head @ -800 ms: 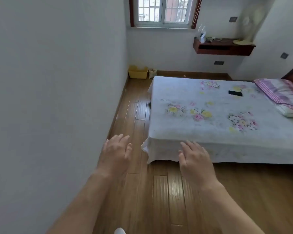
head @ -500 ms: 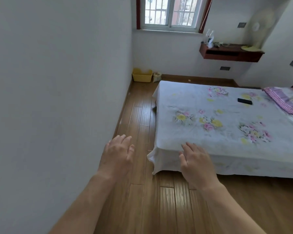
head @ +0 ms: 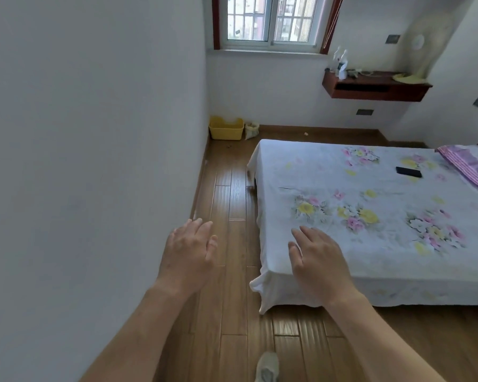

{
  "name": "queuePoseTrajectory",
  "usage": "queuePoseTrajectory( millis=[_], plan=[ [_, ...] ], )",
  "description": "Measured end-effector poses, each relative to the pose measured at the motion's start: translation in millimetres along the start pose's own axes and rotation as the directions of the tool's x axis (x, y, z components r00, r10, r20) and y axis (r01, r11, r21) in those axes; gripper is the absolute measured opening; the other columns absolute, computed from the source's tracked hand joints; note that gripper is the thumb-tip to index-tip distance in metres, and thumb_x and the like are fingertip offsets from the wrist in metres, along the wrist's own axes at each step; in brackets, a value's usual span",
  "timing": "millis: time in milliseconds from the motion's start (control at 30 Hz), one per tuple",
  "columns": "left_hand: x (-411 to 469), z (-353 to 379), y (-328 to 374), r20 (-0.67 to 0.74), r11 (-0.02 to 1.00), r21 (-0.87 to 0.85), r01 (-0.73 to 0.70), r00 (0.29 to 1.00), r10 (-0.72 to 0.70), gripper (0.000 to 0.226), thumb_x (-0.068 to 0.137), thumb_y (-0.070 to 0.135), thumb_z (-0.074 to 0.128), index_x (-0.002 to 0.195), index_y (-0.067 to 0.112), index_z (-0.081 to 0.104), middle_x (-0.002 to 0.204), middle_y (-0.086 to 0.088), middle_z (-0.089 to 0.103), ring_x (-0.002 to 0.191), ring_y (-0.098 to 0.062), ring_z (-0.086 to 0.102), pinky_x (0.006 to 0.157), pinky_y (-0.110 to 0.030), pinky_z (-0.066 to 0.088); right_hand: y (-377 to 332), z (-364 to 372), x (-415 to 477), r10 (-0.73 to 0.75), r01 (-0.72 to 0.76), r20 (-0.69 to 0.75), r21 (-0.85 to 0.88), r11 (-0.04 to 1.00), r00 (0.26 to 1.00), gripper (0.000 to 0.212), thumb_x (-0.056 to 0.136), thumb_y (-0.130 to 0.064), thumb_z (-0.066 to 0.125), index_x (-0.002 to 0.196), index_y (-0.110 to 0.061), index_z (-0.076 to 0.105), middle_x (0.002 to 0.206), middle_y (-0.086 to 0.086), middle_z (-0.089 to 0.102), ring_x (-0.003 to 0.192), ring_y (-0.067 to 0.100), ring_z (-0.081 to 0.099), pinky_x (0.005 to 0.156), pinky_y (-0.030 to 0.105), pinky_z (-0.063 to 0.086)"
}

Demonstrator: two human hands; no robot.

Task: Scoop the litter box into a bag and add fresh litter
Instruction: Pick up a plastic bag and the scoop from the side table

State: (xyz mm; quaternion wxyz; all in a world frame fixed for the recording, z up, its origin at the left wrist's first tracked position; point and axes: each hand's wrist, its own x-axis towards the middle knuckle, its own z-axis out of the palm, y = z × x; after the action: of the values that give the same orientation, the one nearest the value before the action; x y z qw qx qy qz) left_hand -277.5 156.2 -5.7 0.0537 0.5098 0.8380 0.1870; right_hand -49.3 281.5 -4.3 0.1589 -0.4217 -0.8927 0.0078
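Both hands are held out in front with nothing in them: the left hand hangs over the wooden floor close to the white wall, its fingers loosely spread, and the right hand hovers over the near corner of the bed, fingers likewise apart and gripping nothing. The task's own thing is well apart from them, at the far end of the strip of floor between wall and bed: a yellow tub tucked into the corner under the window, which I take to be the litter box, though at this range its contents cannot be made out. Just beside it, on the right, stands a small pale sack, possibly the bag or the fresh litter; it is too small to tell. The step in hand looks like the approach, so nothing of the scooping is done yet. To do it well, walk straight down the strip, keeping clear of the drooping bedsheet corner, then crouch squarely before the tub and check what the sack is. No scoop is visible from here, so look for one on arrival.
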Motion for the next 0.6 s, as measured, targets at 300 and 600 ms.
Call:
queuePoseTrajectory(
  millis=[300, 600],
  plan=[
    [150.3, 12.8, -12.6, -0.029, 0.998, 0.051, 0.049, 0.998, -0.047, 0.047, 0.102, 0.036, 0.033, 0.143, 0.02, 0.047, 0.151, 0.0, 0.045, 0.143, -0.019, 0.035, 0.121, -0.041, 0.02, 35.9, 51.3, 151.7, 0.022, -0.022, 0.001, 0.102, 0.994, 1.0, 0.02, 0.092, -0.027, 0.037, 0.083, -0.018, 0.052, 0.081, -0.005, 0.052, 0.079, 0.019, 0.05, 0.075, 0.036, 0.045],
    [286.2, 19.2, -20.7, -0.022, 0.995, 0.039, 0.096, 0.995, -0.095, 0.058, 0.096, 0.043, 0.022, 0.144, 0.022, 0.046, 0.152, 0.002, 0.044, 0.143, -0.016, 0.033, 0.121, -0.039, 0.018, 59.1, 84.2, 303.5, -0.004, 0.002, 0.013, 0.121, 0.993, 1.0, 0.021, 0.093, -0.023, 0.051, 0.098, -0.009, 0.065, 0.099, 0.007, 0.066, 0.095, 0.027, 0.06, 0.085, 0.04, 0.051]
  ],
)
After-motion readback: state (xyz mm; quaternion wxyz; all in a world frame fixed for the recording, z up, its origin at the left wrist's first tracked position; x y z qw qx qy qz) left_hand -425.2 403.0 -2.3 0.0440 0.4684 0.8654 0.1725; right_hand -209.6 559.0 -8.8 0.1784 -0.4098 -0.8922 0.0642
